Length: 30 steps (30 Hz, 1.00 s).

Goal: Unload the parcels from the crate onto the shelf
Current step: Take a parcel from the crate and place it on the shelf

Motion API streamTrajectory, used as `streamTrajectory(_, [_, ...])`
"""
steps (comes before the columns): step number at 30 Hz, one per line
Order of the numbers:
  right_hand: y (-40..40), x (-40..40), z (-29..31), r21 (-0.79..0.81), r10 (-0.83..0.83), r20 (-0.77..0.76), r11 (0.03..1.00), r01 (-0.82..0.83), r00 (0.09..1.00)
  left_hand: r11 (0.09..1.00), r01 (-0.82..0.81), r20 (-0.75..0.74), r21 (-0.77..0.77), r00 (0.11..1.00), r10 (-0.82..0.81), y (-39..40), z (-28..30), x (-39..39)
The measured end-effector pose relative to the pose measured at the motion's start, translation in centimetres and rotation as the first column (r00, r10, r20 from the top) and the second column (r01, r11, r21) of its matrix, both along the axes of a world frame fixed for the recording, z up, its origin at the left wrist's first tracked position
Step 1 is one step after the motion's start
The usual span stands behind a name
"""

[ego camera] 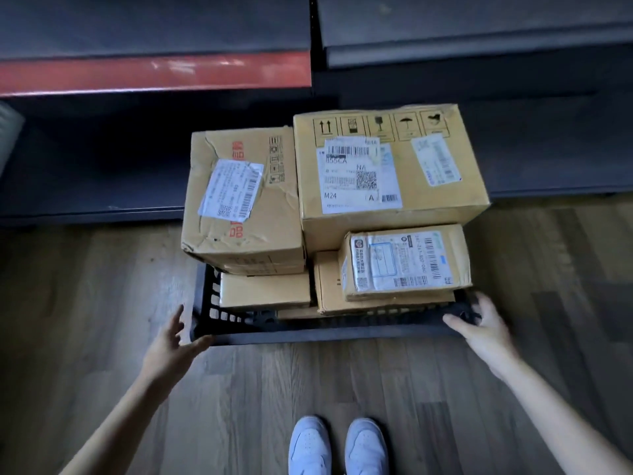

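Crate [236, 315]: black plastic, slotted walls, standing on the wood-plank floor [102, 303] directly in front of the shelf [548, 180]. It was loaded above its rim with cardboard parcels.

Large parcel [390, 173]: top of the stack, far right, bearing a white shipping label marked "M24" and a row of printed handling symbols; its far end reached over the shelf's front edge.

Creased parcel [239, 200]: top of the stack, far left, touching the large parcel's side, with a tilted white label and red print.

Small labelled parcel [406, 262]: near right, lying on a flat plain parcel [329, 289], just below the large parcel's near face.

Plain parcel [263, 291]: near left, under the creased parcel, inside the crate wall.

Shelf: dark, low, in several tiers; one upper tier at the left carried a red front strip [154, 73].

Left hand [171, 344]: at the crate's near left corner, fingers spread and straight, thumb tip touching the near rim, gripping nothing.

Right hand [486, 323]: at the crate's near right corner, fingers spread and loosely bent over the corner, thumb lying along the near rim; no firm grip could be made out.

Shoes [337, 447]: a pale pair, on the floor near the crate's near side.
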State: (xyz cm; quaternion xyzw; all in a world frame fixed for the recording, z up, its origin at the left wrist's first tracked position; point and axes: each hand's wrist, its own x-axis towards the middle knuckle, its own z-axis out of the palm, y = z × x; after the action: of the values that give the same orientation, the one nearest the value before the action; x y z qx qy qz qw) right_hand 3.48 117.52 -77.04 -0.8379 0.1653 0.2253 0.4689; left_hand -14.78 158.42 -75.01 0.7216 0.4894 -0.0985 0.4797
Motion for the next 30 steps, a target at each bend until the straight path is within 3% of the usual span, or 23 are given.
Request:
streamTrajectory(8, [0.4, 0.2, 8.6, -0.041, 0.023, -0.099, 0.999, -0.027, 0.995, 0.993, 0.117, -0.131, -0.004, 0.985, -0.116, -1.3, 8.4, 0.1])
streamTrajectory(18, [2.7, 3.3, 17.2, 0.018, 0.074, -0.059, 0.997, -0.073, 0.996, 0.98, 0.186, 0.063, -0.075, 0.981, -0.181, -3.9, 16.3, 7.6])
streamTrajectory(30, [5.3, 7.5, 17.6, 0.085, 0.089, -0.025, 0.993, -0.086, 0.996, 0.96, 0.234, 0.146, -0.153, 0.966, -0.213, -6.5, 15.4, 15.4])
